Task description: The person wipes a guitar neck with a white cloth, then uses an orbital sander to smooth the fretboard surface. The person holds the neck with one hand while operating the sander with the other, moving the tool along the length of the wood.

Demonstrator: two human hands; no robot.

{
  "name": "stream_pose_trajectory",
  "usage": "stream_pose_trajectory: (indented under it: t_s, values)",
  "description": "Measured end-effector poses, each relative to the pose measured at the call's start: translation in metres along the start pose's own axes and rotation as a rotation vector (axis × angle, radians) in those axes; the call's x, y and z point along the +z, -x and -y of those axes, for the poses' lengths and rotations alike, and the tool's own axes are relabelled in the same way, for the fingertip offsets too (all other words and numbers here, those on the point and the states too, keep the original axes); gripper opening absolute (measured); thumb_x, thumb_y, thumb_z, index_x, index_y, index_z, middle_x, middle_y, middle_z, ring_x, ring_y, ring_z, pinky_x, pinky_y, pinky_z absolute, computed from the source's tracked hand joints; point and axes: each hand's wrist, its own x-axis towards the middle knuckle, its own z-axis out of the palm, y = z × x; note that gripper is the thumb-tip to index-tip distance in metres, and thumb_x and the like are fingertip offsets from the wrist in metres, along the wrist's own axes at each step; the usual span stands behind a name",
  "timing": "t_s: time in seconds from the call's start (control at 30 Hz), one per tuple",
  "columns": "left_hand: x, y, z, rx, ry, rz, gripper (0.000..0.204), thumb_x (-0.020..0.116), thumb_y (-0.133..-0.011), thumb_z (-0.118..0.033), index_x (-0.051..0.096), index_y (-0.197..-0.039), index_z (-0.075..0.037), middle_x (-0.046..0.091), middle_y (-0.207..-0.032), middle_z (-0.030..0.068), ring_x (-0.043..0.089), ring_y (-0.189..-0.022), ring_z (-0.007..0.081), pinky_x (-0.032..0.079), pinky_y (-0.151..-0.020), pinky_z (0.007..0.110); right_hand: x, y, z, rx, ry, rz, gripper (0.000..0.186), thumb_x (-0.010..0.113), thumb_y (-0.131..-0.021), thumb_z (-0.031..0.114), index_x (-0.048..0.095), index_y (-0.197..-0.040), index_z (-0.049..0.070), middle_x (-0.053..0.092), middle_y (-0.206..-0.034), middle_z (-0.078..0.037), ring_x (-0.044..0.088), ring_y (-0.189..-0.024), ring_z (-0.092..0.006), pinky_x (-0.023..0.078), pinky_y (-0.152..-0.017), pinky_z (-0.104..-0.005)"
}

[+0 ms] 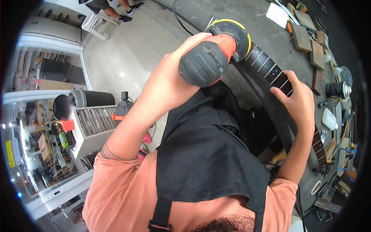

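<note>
The left hand (170, 77) is clamped around an orange-and-grey sander (216, 50) set on a dark guitar neck (270, 71). The right hand (297, 100) grips that neck, which lies along the grey surface (239, 15).

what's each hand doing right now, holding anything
Left hand: closed around the orange and grey power sander.
Right hand: gripping the dark guitar neck, fingers curled over its edge.

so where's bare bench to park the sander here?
Bare grey bench lies beyond the sander, between its black cord and the wood blocks. The right edge is crowded with blocks, small tools and parts. The left hand grips the sander; the right hand holds the guitar neck.
</note>
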Motion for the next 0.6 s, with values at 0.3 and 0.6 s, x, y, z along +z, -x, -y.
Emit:
stream_pose_trajectory:
  t_s: [0.3, 0.6]
  values:
    - [-0.036, 0.008, 0.057, -0.033, 0.067, -0.241, 0.073, 0.091, -0.092, -0.005, 0.063, -0.160, -0.003, 0.076, -0.150, 0.0135, 0.073, -0.140, 0.0246, 0.053, -0.120, 0.037, -0.002, -0.010, -0.007, -0.016, -0.068, 0.025, 0.061, 0.096, -0.086, 0.041, 0.073, -0.129, 0.005, 0.082, -0.100, -0.022, 0.080, -0.094, -0.0437, 0.061, -0.085, -0.0482]
    - [-0.065, 0.028, 0.096, -0.192, 0.240, -0.330, 0.044, 0.087, -0.101, -0.003, 0.075, -0.143, 0.001, 0.085, -0.120, 0.0082, 0.080, -0.107, 0.0152, 0.063, -0.095, 0.032, -0.014, 0.007, -0.012, 0.002, -0.024, 0.041, 0.069, 0.098, -0.083, 0.040, 0.069, -0.134, 0.005, 0.080, -0.104, -0.022, 0.076, -0.099, -0.0476, 0.058, -0.088, -0.0505]
